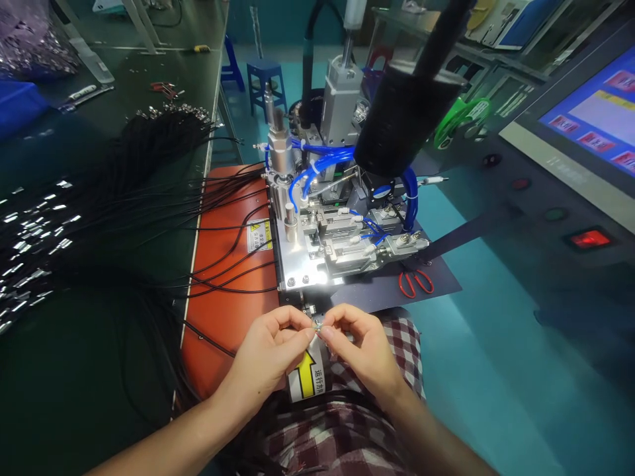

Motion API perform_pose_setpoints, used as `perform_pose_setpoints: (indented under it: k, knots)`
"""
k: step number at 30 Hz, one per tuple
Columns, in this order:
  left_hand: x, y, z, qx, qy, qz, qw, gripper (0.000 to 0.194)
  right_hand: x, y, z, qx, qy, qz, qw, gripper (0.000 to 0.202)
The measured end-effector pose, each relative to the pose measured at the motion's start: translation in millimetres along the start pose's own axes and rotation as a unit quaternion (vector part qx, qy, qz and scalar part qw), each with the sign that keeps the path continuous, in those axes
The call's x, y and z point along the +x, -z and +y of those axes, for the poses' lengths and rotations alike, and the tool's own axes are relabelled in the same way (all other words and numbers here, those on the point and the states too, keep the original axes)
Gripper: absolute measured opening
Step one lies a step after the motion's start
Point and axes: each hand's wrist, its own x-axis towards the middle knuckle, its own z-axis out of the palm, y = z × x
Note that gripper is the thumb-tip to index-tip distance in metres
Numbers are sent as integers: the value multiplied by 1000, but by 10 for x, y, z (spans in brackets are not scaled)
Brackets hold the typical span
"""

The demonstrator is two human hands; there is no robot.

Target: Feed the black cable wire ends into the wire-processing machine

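Just in front of the machine, the left hand and right hand are pinching one small metallic piece between fingertips, probably for fine control.

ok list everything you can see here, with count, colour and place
machine: one, silver and black, centre
blue tubes: several, on the machine
red-handled scissors: one, right of the machine's near end
black cables: many, left
orange surface: one, under cables
stool: one, blue, behind
screen: one, mostly blue, upper right
arrow label: one, yellow on white, below the hands
small metallic part: one, between fingertips
left hand, right hand: two, bare, front centre
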Motion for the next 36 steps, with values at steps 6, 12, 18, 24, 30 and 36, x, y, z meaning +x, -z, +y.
perform_pose_setpoints:
  k: [6, 12, 18, 24, 30, 36]
  knots:
    - [5, -6, 16, -10, -5, 4, 1000, 25, 26, -15, 18, 27, -20, 2, 999, 11]
    - [1, -22, 36, -25, -12, 1, 1000, 24, 28, 6, 56, 93, -44, -26, 994, 13]
    - [3, -22, 31, -25, -21, 0, 999, 27, 13, 8, -20, 35, -14, -7, 999, 9]
    - [9, -13, 15, -17, -9, 3, 1000, 28, 25, -29, -38, 20, -17, 12, 1000, 12]
    - [19, -1, 8, -18, -8, -6, 1000, 24, 31, -27, -10, 57, -43, 11, 997, 14]
    - [20, 8, 13, -1, -38, -9, 999, 12, 58, -12, 102, 185, -98, -35, 977, 13]
